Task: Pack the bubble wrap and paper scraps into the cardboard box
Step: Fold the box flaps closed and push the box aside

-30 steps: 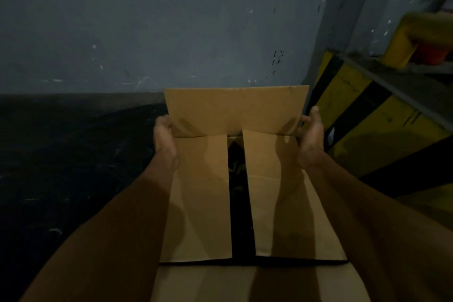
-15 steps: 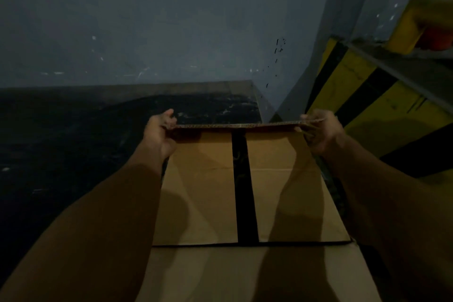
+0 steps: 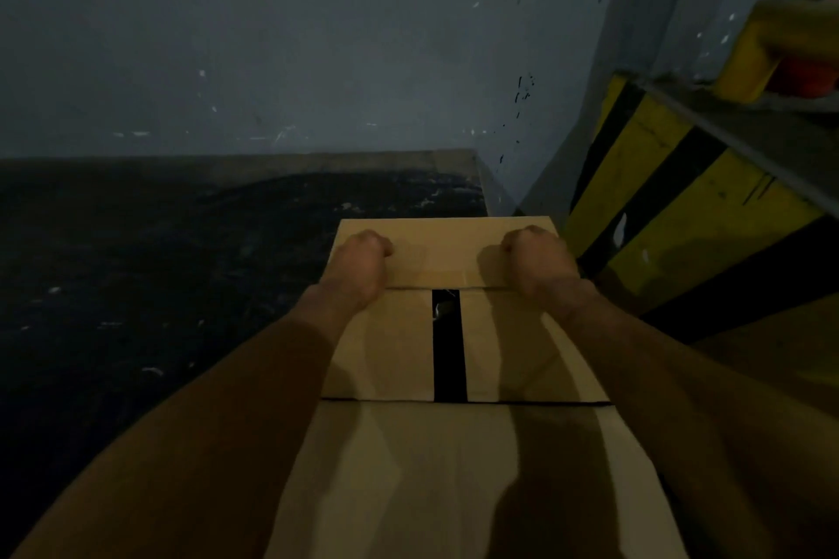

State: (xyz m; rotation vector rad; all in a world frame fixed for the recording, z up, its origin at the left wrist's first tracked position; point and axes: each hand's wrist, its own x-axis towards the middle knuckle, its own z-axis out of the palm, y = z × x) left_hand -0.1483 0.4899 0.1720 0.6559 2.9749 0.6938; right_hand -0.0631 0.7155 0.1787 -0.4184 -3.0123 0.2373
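On dark worktop, right end: cardboard box, just beside yellow-black barrier. Left hand and right hand press far flap flat. Fingers curled into fists, nothing visibly gripped. Pale wrap glimpsed through gap between inner flaps. Risks: far flap springs up once fists lift; hard push buckles inner flaps onto contents.

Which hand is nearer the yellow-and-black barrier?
Right. The right hand rests on the far flap beside the striped barrier; the left hand rests at the flap's other end.
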